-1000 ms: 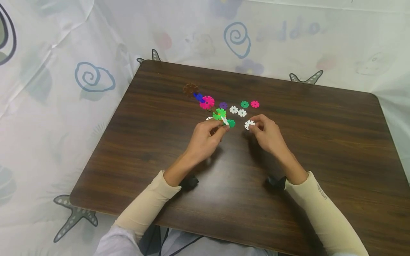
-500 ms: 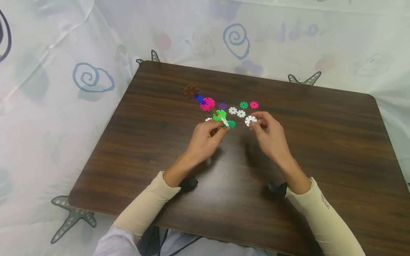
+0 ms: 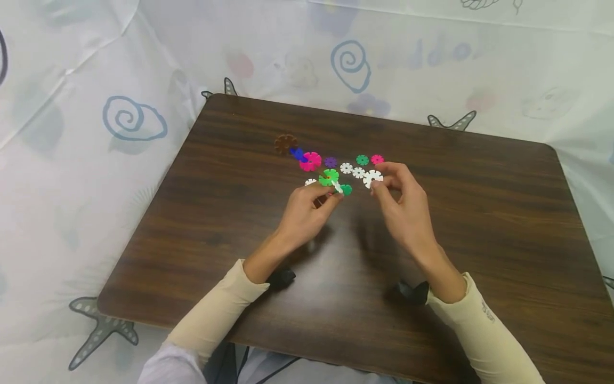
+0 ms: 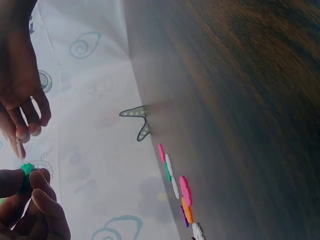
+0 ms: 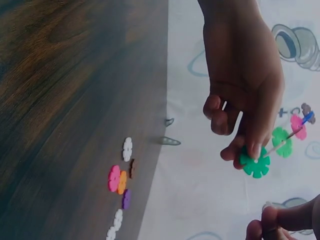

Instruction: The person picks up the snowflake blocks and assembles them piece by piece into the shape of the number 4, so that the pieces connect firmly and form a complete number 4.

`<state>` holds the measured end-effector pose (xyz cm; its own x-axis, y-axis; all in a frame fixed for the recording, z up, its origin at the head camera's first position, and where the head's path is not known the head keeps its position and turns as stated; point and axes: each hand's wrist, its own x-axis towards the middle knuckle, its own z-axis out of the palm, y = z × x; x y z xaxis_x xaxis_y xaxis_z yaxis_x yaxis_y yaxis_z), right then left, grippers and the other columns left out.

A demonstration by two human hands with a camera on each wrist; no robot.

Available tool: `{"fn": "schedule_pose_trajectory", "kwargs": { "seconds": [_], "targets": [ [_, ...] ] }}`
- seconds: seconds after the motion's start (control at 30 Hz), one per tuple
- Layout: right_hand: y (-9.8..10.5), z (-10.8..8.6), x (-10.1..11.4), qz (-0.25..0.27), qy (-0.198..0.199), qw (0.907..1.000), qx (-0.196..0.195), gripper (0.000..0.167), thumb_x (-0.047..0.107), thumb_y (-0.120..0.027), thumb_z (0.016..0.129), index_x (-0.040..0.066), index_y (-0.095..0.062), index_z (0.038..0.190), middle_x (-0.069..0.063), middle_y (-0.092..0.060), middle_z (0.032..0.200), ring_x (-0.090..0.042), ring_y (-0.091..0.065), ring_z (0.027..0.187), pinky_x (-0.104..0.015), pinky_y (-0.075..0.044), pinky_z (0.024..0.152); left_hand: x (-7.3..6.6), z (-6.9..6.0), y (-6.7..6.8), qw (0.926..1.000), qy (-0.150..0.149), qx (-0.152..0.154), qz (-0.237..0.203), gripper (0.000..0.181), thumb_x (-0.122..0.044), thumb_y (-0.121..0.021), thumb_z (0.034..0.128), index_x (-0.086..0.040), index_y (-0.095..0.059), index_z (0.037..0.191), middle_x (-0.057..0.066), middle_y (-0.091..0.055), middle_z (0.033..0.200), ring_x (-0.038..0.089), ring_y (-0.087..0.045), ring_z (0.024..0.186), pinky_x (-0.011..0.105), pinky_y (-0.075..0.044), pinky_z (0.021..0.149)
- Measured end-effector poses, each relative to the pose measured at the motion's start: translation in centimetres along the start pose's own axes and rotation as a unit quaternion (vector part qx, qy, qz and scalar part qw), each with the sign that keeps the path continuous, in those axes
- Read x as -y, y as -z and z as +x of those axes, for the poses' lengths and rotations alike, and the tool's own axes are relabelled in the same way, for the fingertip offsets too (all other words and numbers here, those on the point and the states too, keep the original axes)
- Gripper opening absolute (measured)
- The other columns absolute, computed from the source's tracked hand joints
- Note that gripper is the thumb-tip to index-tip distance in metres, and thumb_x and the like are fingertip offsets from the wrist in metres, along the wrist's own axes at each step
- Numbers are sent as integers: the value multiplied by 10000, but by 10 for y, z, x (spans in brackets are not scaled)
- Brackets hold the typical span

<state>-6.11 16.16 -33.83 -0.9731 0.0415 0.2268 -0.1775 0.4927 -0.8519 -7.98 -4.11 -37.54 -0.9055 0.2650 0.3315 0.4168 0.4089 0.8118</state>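
Note:
In the head view my left hand pinches the near end of a chain of slotted flower-shaped discs. The chain runs from a green disc through a white one seen edge-on, a light green disc, a pink disc and a blue disc to a brown disc. The right wrist view shows the chain raised off the table, with the left thumb on the green disc. Just to the right, my right hand pinches a loose white disc, apart from the chain.
Behind the hands, loose discs lie on the brown table: purple, white, green and pink among them. Orange and brown discs show in the right wrist view. A patterned white cloth hangs behind.
My right hand has lifted the white disc a little, and the disc faces the head camera more fully. The left hand and its chain have hardly moved. The head view has shifted slightly.

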Motion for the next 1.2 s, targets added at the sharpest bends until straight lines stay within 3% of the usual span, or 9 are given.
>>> {"fn": "schedule_pose_trajectory", "kwargs": {
  "seconds": [0.13,0.27,0.43,0.5,0.53,0.77,0.9,1.0,1.2],
  "targets": [
    [-3,-3,6,146,150,9997,-98,265,159,-644,1011,104,-628,1269,-92,-722,845,-141,-564,798,-279,-397,792,-1,0,0,10000,-19,2,-7,261,-166,-679,970,-71,-678,728,35,-585,681,145,-579,638,248,-494,603],
    [-6,-4,7,97,464,9987,-184,249,137,-657,1007,87,-644,1251,-78,-743,851,-66,-615,809,-241,-407,688,-2,-1,0,10000,-59,17,11,243,-157,-673,968,-68,-693,743,38,-592,687,163,-604,653,255,-513,618],
    [-11,-6,8,-125,863,9958,-267,258,94,-674,992,68,-658,1249,-78,-763,874,-133,-702,859,-200,-415,651,-2,-2,0,9999,-88,45,59,213,-158,-668,971,-77,-715,780,36,-620,712,172,-618,669,257,-522,628],
    [-13,-7,9,-172,985,9946,-262,269,82,-682,985,62,-657,1252,-90,-762,878,-184,-716,875,-199,-429,720,-3,-2,0,9999,-98,61,83,200,-160,-667,971,-79,-726,797,33,-637,723,152,-615,671,253,-528,631],
    [-14,-8,8,-211,1031,9941,-265,272,83,-686,983,65,-659,1253,-90,-763,880,-189,-714,862,-204,-424,696,-3,-2,-1,9999,-109,70,103,194,-160,-666,970,-79,-733,807,32,-648,731,146,-618,673,253,-533,634],
    [-19,-9,9,-346,1218,9918,-168,278,83,-698,974,50,-659,1247,-113,-758,878,-227,-635,768,-362,-474,869,-1,-4,-4,9993,-247,111,266,179,-168,-665,974,-62,-763,868,41,-720,804,142,-642,688,234,-542,640],
    [-20,-9,9,-586,1302,9897,-67,271,86,-698,971,40,-666,1236,-125,-750,873,-271,-557,699,-393,-450,778,-1,-4,-4,9986,-392,44,361,168,-150,-668,968,-53,-773,878,53,-732,817,144,-648,680,229,-540,635],
    [-21,-10,10,-837,1440,9860,-59,264,88,-702,967,34,-678,1224,-130,-736,861,-316,-609,772,-402,-459,737,-1,-4,-4,9973,-542,-52,488,148,-137,-673,960,-51,-787,926,64,-742,836,146,-646,665,239,-538,623],
    [-24,-12,11,-1109,1697,9791,-147,259,80,-709,962,-4,-691,1207,-156,-739,867,-342,-662,872,-468,-533,777,0,-7,-5,9941,-727,-182,785,150,-135,-654,968,-60,-779,1001,55,-721,872,140,-620,661,265,-508,604]
  ]
}}
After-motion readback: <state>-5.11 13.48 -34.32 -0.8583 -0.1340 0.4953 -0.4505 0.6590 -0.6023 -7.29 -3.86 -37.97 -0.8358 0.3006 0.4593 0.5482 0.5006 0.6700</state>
